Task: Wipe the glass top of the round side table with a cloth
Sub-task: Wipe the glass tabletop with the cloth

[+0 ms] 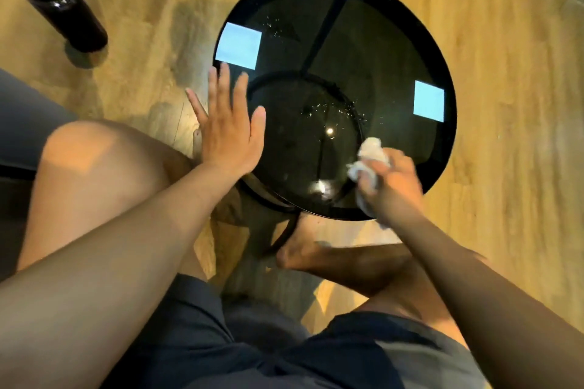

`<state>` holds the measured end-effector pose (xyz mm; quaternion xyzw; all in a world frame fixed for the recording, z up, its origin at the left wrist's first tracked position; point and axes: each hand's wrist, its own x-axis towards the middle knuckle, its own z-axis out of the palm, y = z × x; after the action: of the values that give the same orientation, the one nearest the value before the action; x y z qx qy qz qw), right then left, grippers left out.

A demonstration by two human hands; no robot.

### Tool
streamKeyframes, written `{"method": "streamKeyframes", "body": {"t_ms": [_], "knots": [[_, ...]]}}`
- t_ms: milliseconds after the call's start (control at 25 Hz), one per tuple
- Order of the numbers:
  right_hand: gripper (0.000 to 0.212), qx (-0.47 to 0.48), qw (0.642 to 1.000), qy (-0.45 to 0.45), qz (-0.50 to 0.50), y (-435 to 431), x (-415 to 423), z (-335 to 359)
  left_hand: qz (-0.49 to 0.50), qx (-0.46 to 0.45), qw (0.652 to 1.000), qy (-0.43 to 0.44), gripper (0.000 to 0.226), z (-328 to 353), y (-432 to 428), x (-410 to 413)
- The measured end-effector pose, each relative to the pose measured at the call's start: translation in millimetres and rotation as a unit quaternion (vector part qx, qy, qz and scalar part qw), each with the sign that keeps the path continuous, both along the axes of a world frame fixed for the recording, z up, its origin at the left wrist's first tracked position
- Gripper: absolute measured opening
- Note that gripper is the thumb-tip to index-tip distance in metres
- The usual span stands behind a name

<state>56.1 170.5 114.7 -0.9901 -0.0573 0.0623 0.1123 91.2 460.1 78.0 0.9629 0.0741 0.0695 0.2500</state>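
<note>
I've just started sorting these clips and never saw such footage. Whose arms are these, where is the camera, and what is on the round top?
No machine: a person wears a head camera that looks forward and down. The dark disc is the glass top of a round side table. The left hand is spread flat at its left edge. The right hand grips a crumpled white cloth at the near side. Droplets speckle the glass; the pale blue squares look like reflections. A dark bottle stands on the wooden floor, upper left.
</note>
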Motion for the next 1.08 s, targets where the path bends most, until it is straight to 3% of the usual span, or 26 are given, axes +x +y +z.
{"method": "streamKeyframes", "body": {"t_ms": [120, 200, 320, 520, 640, 720, 800, 920, 1000, 1080], "knots": [[0.051, 0.072, 0.970, -0.023, -0.232, -55.8, 18.8, 9.5, 0.043, -0.099, 0.993, 0.055, 0.075, -0.8, 11.6, 34.4], [0.053, 0.088, 0.947, -0.031, -0.306, -40.2, 16.6, 5.7, 0.004, -0.008, 0.997, 0.070, 0.077, -4.7, 10.8, 46.9], [0.053, 0.098, 0.959, -0.045, -0.261, 33.7, -10.3, -4.7, -0.035, 0.065, 0.996, 0.052, 0.074, -13.2, 11.3, 48.0], [0.053, 0.154, 0.987, -0.023, -0.031, 164.1, -29.2, -13.9, -0.033, 0.036, 0.998, 0.027, 0.070, -12.3, 12.0, 48.2], [0.047, 0.137, 0.986, -0.033, 0.089, 154.0, -9.6, -11.3, -0.026, 0.025, 0.999, 0.033, 0.069, -8.5, 11.2, 46.2], [0.040, 0.087, 0.994, -0.057, 0.042, 92.3, 0.3, -12.5, -0.023, 0.022, 0.999, 0.033, 0.068, -7.7, 13.1, 46.2], [0.039, 0.051, 0.992, -0.060, -0.096, 14.4, 7.8, -10.2, -0.018, 0.023, 0.999, 0.031, 0.068, -7.7, 12.1, 46.6], [0.040, 0.062, 0.951, -0.044, -0.300, -48.8, 23.5, -5.6, -0.016, 0.030, 0.999, 0.031, 0.068, -8.4, 11.5, 47.6], [0.039, 0.056, 0.942, -0.059, -0.327, -23.1, 29.7, -10.6, -0.015, 0.029, 0.999, 0.033, 0.069, -9.4, 12.0, 47.5], [0.039, 0.046, 0.967, -0.082, -0.238, 44.2, 23.9, -15.2, -0.021, 0.027, 0.999, 0.032, 0.068, -8.7, 11.9, 47.7]]}}
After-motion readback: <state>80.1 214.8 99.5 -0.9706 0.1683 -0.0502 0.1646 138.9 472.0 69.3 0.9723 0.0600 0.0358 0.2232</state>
